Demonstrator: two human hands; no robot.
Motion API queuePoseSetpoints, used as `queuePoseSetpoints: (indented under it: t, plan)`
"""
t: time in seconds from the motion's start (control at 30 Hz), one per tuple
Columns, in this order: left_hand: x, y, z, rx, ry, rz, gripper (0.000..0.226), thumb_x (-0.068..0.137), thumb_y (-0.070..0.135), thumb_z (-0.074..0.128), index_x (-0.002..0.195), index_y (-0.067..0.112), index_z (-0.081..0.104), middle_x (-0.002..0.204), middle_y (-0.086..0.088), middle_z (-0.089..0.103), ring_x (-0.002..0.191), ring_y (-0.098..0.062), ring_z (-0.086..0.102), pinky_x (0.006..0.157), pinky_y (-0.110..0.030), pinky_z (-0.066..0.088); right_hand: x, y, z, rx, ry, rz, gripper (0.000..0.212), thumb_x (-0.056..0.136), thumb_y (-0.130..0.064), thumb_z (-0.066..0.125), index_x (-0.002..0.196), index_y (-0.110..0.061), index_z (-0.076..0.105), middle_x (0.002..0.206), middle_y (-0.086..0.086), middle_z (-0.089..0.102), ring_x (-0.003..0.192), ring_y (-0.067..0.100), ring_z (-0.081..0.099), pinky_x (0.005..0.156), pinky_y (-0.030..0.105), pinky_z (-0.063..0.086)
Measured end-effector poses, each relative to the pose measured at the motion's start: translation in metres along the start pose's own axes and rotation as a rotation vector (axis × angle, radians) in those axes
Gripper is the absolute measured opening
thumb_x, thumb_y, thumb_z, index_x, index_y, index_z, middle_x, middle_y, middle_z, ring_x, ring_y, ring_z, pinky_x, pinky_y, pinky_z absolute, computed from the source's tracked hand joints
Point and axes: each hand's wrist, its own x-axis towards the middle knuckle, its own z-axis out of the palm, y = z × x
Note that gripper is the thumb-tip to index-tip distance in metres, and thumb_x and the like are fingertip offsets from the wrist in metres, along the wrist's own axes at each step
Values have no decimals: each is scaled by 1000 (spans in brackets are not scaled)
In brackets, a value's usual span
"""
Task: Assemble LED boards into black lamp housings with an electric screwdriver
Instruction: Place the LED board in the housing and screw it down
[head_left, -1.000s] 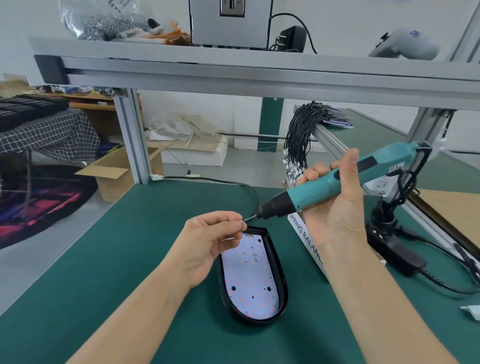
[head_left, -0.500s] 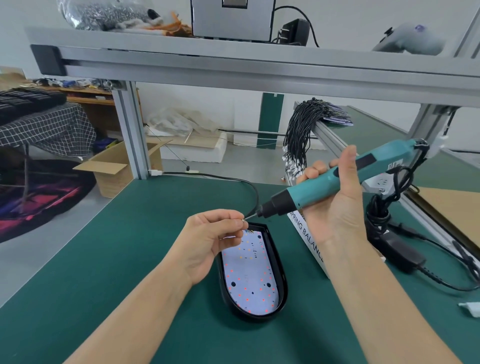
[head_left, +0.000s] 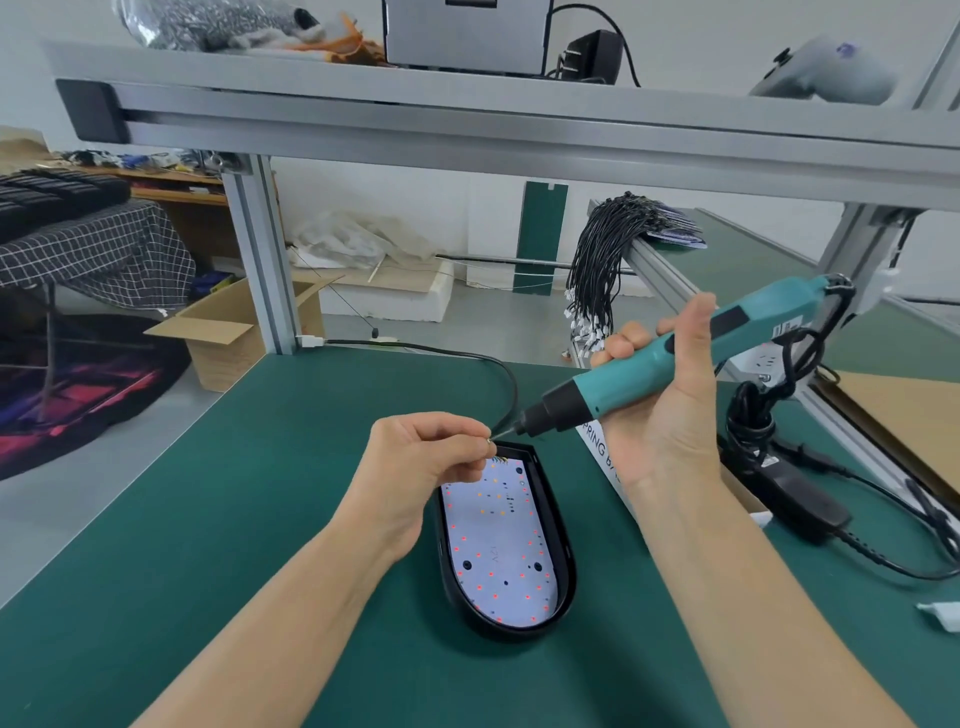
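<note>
1. a black lamp housing (head_left: 563, 545) lies flat on the green bench mat (head_left: 260, 519), near the middle of the view, its rounded end toward the person and its squared end away
2. a pale led board (head_left: 498, 551) sits inside the housing, dotted with small red and orange points and a few dark holes
3. the left hand (head_left: 421, 467) hovers over the far end of the housing, thumb and forefinger pressed together on a tiny screw (head_left: 489, 440); the other fingers curl loosely under the palm
4. the right hand (head_left: 660, 415) is wrapped around a teal electric screwdriver (head_left: 675, 358), fingers closed around the barrel and the thumb laid along its top side
5. the screwdriver slants down to the left, its black nose and thin bit meeting the screw at the left fingertips, above the housing's far rim
6. whether the screw already sits on the bit is too small to tell
7. a black cable (head_left: 467, 358) runs across the mat from the aluminium post (head_left: 260, 260) and curves down behind the screwdriver's nose
8. to the right of the housing, partly behind the right wrist, lies a white box (head_left: 602, 457) with printed letters
9. further right a black power adapter (head_left: 789, 493) rests on the mat with its cords coiled beside it
10. a bundle of black wires (head_left: 597, 270) with white plugs hangs over the rail of the neighbouring bench, well behind the hands
</note>
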Motion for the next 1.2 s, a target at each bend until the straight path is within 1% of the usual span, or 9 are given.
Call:
queuePoseSetpoints:
  t: [0.1, 0.27, 0.47, 0.57, 0.67, 0.73, 0.8, 0.93, 1.2]
  plan:
    - [1, -2, 5, 73, 63, 63, 25, 72, -11, 71, 61, 12, 75, 62, -12, 66, 53, -17, 57, 58, -23, 53, -1, 3, -1, 9, -10, -26, 66, 39, -54, 88, 78, -22, 46, 65, -5, 47, 57, 9, 47, 60, 21, 44]
    - [3, -3, 5, 39, 63, 58, 25, 74, -9, 71, 62, 12, 75, 66, -14, 67, 55, -17, 58, 60, -22, 55, 2, 4, -5, 15, 44, -34, 47, 59, -51, 75, 80, -22, 45, 65, -5, 46, 57, 9, 46, 61, 22, 43]
    - [1, 4, 0, 121, -53, 66, 32, 72, -3, 78, 97, 17, 73, 88, -3, 75, 74, -11, 68, 62, -20, 53, 7, 7, -13, 47, 94, -33, 37, 73, -52, 69, 83, -22, 49, 66, -5, 48, 58, 10, 48, 64, 23, 46]
    - [4, 10, -15, 165, 117, 45, 47, 60, 18, 81, 104, 30, 69, 97, 12, 70, 76, -5, 64, 61, -19, 46, 8, 10, -15, 33, 92, -22, 38, 69, -50, 70, 82, -21, 48, 65, -5, 49, 57, 9, 49, 62, 22, 47]
    - [9, 5, -30, 283, 324, -110, 48, 76, 26, 76, 120, 23, 59, 100, 9, 60, 86, -11, 53, 75, -28, 41, 7, 17, -21, -2, 103, 12, 36, 70, -48, 70, 81, -22, 46, 65, -5, 49, 57, 9, 48, 59, 21, 45]
    - [4, -8, -29, 367, 222, -293, 66, 72, 40, 77, 128, 20, 47, 109, 2, 57, 86, -14, 52, 69, -30, 42, 6, 26, -24, -38, 106, 32, 35, 72, -46, 69, 83, -22, 45, 66, -5, 48, 58, 9, 47, 60, 21, 43]
    - [-1, -19, -19, 405, 94, -408, 69, 63, 46, 80, 118, 19, 49, 103, -1, 61, 75, -15, 53, 59, -27, 41, 5, 33, -25, -69, 106, 35, 32, 73, -44, 68, 81, -21, 46, 66, -4, 47, 56, 9, 47, 60, 21, 42]
    - [5, -36, -9, 448, 81, -386, 31, 60, 22, 74, 84, 7, 61, 70, -5, 59, 59, -22, 48, 57, -26, 40, 4, 43, -26, -107, 103, 46, 28, 74, -42, 68, 75, -21, 49, 64, -4, 48, 53, 10, 48, 55, 20, 45]
    - [15, -45, -6, 424, 141, -342, 33, 55, 5, 65, 87, -4, 63, 72, -11, 52, 65, -23, 45, 61, -35, 35, 11, 56, -29, -133, 99, 62, 27, 71, -42, 69, 75, -22, 52, 64, -3, 48, 52, 10, 48, 53, 20, 44]
